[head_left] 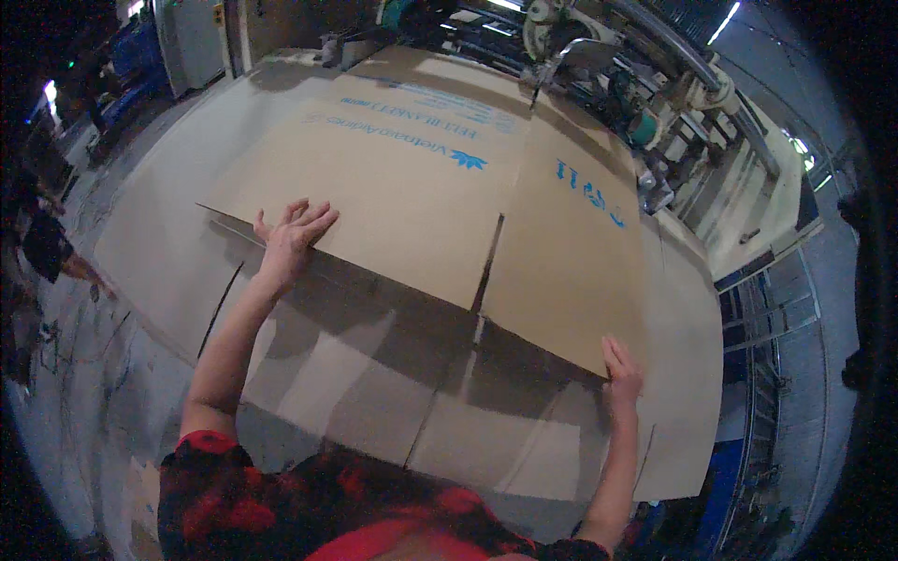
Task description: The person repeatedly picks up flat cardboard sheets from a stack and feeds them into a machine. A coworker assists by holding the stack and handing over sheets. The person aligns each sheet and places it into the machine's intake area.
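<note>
The left hand (293, 236) spreads its fingers over the near edge of the printed cardboard sheet (421, 210); the right hand (621, 374), fingers together, meets its near right corner, thumb unclear, pinch impossible to tell. Paler boards (524, 453) lie beneath the sheet, a dim machine (697, 84) beyond.

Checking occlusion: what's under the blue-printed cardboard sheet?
The printed sheet overlies plain slotted cardboard, visible past its near edge and both sides, partly shadowed. What lies farther back underneath is covered and can't be seen.
</note>
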Action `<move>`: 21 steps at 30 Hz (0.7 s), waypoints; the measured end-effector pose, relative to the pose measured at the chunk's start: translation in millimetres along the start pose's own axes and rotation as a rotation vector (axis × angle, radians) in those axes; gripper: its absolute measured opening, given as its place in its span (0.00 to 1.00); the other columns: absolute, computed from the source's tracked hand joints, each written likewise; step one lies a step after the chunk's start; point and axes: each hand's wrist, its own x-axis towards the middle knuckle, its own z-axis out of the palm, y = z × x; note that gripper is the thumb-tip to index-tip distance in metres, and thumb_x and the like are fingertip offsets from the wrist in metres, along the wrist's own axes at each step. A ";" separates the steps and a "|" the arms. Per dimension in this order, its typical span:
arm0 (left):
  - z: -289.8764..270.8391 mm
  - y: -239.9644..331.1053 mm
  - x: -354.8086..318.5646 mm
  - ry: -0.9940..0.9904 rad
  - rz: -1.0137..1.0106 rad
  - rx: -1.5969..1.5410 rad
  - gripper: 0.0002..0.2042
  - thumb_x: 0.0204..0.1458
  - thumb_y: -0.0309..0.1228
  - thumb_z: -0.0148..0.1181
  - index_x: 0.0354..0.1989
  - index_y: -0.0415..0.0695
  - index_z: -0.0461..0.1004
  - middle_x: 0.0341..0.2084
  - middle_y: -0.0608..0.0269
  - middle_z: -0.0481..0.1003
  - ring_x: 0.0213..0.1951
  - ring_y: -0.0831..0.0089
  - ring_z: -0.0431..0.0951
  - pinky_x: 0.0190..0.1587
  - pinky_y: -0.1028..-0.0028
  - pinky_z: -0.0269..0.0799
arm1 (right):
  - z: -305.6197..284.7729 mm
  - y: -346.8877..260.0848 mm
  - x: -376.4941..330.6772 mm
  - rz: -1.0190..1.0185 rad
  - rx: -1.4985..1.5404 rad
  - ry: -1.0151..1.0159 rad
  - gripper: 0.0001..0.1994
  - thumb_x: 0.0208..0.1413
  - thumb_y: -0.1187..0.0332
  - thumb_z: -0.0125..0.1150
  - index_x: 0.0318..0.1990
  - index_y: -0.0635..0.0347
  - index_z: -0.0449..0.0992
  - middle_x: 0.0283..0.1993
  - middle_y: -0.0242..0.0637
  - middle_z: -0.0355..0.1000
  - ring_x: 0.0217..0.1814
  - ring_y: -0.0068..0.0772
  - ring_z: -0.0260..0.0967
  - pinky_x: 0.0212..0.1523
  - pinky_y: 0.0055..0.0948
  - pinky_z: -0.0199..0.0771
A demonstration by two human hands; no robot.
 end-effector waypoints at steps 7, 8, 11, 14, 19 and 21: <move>44.2 -15.3 75.4 -0.025 -0.001 -0.004 0.26 0.48 0.25 0.51 0.56 0.68 0.67 0.58 0.80 0.66 0.60 0.67 0.62 0.56 0.36 0.37 | 43.5 19.6 79.2 0.078 0.026 0.030 0.28 0.50 0.81 0.49 0.58 0.40 0.68 0.63 0.28 0.62 0.64 0.39 0.59 0.63 0.53 0.48; 48.9 -16.3 90.1 -0.013 0.012 -0.005 0.26 0.47 0.26 0.51 0.56 0.68 0.67 0.58 0.80 0.66 0.59 0.67 0.63 0.56 0.36 0.38 | 42.7 25.1 92.8 0.092 0.003 0.017 0.29 0.50 0.81 0.48 0.58 0.39 0.67 0.63 0.28 0.62 0.65 0.38 0.58 0.64 0.53 0.46; 69.1 -19.6 136.1 0.010 0.049 0.031 0.26 0.48 0.27 0.53 0.56 0.67 0.67 0.57 0.79 0.66 0.59 0.66 0.64 0.55 0.35 0.38 | 56.2 41.5 136.6 0.141 0.015 -0.009 0.30 0.49 0.82 0.46 0.59 0.39 0.67 0.63 0.29 0.61 0.66 0.37 0.56 0.66 0.52 0.42; 84.8 -24.4 187.3 0.007 0.078 0.018 0.25 0.48 0.28 0.53 0.56 0.66 0.67 0.57 0.78 0.67 0.59 0.67 0.64 0.53 0.31 0.37 | 66.5 63.9 187.1 0.206 0.141 -0.021 0.36 0.42 0.89 0.40 0.60 0.44 0.65 0.64 0.34 0.60 0.67 0.35 0.54 0.68 0.44 0.43; 132.3 -34.0 287.6 -0.006 0.045 0.076 0.22 0.49 0.32 0.54 0.55 0.68 0.68 0.55 0.76 0.69 0.58 0.67 0.64 0.51 0.29 0.41 | 83.4 100.8 278.5 0.077 0.219 0.056 0.43 0.31 0.95 0.33 0.60 0.54 0.65 0.65 0.40 0.58 0.70 0.35 0.48 0.69 0.31 0.45; 148.4 -48.0 321.8 -0.007 0.154 -0.033 0.22 0.50 0.35 0.53 0.56 0.70 0.67 0.55 0.76 0.68 0.58 0.67 0.65 0.50 0.28 0.43 | 87.9 112.6 307.1 0.078 0.339 0.095 0.29 0.46 0.83 0.41 0.59 0.51 0.68 0.63 0.41 0.61 0.67 0.34 0.54 0.65 0.30 0.52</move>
